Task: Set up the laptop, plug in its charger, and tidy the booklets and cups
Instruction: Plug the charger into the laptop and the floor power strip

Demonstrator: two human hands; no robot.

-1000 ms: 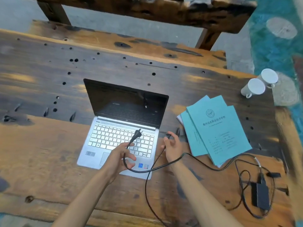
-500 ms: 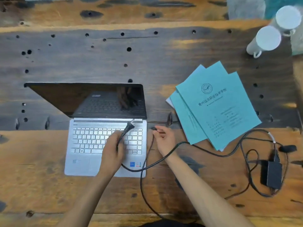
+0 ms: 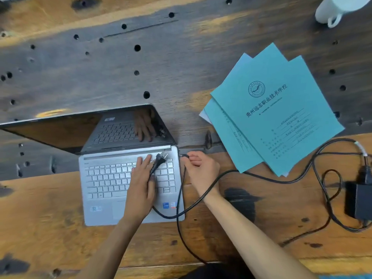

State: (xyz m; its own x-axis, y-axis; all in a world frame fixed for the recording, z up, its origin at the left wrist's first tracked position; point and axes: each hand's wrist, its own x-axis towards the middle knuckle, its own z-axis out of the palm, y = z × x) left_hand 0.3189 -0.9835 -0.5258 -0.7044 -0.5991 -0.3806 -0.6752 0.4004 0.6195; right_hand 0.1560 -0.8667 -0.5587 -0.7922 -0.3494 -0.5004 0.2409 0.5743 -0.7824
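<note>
**A:** From the head camera, how far along are we?

**B:** The laptop [image 3: 128, 178] is open on the wooden counter [image 3: 60, 234], near and left of centre, its dark screen tilted back. So the setting up looks mostly done. The charger is the step in hand.

**A:** Which hand has what?

**B:** The left hand [image 3: 141, 188] lies over the right part of the keyboard, fingers fairly straight, with the wall plug [image 3: 161, 159] and its cable held between the fingers (prongs pointing far and right). The right hand [image 3: 201, 168] pinches the small charging tip [image 3: 184, 156] right at the far right edge of the laptop. Whether the tip is already seated in the port I cannot tell; the fingers hide most of it.

**A:** And the rest of the charger?

**B:** The power brick [image 3: 360, 200] sits at the right edge of the counter, with the cable [image 3: 271, 178] looping loosely from it past the right wrist and off the near edge of the counter. No wall socket shows, so I judge the mains end is not yet plugged in.

**A:** The tidying?

**B:** Untouched, I would say. The teal booklets [image 3: 275, 115] lie fanned and askew to the right of the laptop, one corner over the cable's path. Only one white cup [image 3: 332, 9] shows, at the far right corner, partly out of view.
</note>
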